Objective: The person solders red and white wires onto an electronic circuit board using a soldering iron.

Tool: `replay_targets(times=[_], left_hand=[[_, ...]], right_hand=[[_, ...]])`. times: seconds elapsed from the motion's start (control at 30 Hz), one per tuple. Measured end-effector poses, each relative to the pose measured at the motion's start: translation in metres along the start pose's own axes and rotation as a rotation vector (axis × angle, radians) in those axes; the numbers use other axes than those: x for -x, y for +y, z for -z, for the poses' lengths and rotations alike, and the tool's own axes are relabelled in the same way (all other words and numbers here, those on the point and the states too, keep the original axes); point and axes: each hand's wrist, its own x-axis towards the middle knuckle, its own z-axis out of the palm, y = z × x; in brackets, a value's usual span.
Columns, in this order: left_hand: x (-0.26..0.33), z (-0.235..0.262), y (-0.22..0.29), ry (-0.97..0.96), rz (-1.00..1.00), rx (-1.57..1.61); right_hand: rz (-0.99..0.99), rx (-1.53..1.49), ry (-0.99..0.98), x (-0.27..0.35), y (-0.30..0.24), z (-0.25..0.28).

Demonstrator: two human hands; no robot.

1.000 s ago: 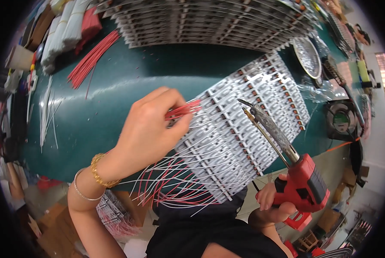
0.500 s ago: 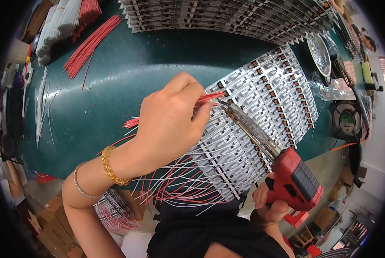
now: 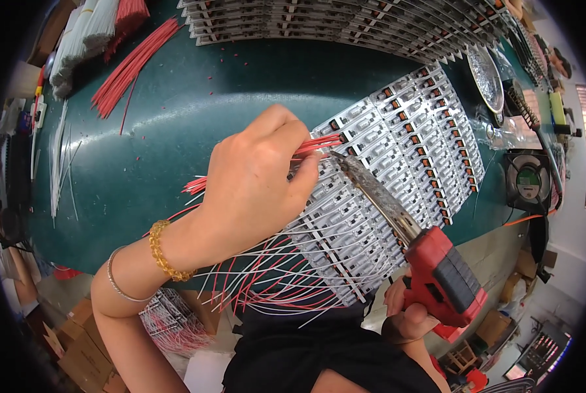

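Observation:
My left hand (image 3: 254, 180), with a yellow bead bracelet at the wrist, is closed around a bundle of thin red wires (image 3: 324, 141). Their ends reach the left edge of a panel of small silver circuit modules (image 3: 414, 131). My right hand (image 3: 407, 318) grips a red and black soldering gun (image 3: 445, 275) by its handle. The gun's tip lies close to the wire ends at the panel's edge; whether it touches them I cannot tell. White and red wires (image 3: 267, 278) hang from the panel's lower left part.
A stack of similar panels (image 3: 332, 23) stands at the back of the green table (image 3: 162, 144). Loose red wires (image 3: 136, 65) and white wire bundles (image 3: 77, 52) lie at the far left. On the right are an oval metal dish (image 3: 486, 78), a coiled iron holder (image 3: 522, 108) and a small fan (image 3: 527, 180).
The soldering gun has shifted slightly left, its tip staying near the wire ends. My left hand keeps its hold on the red wires, and the whole view has moved a little.

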Motion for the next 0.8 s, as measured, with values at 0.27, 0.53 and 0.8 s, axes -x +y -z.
replay_targets(times=[0.27, 0.53, 0.8], left_hand=[[0.0, 0.002, 0.003, -0.039, 0.042, -0.028], [0.001, 0.003, 0.001, -0.002, -0.066, 0.106], [-0.002, 0.013, 0.002, -0.145, -0.1, -0.123]], right_hand=[[-0.112, -0.214, -0.059, -0.009, -0.014, -0.006], [-0.208, -0.281, -0.008, -0.016, -0.036, -0.016], [-0.168, -0.338, -0.044, -0.009, -0.025, -0.004]])
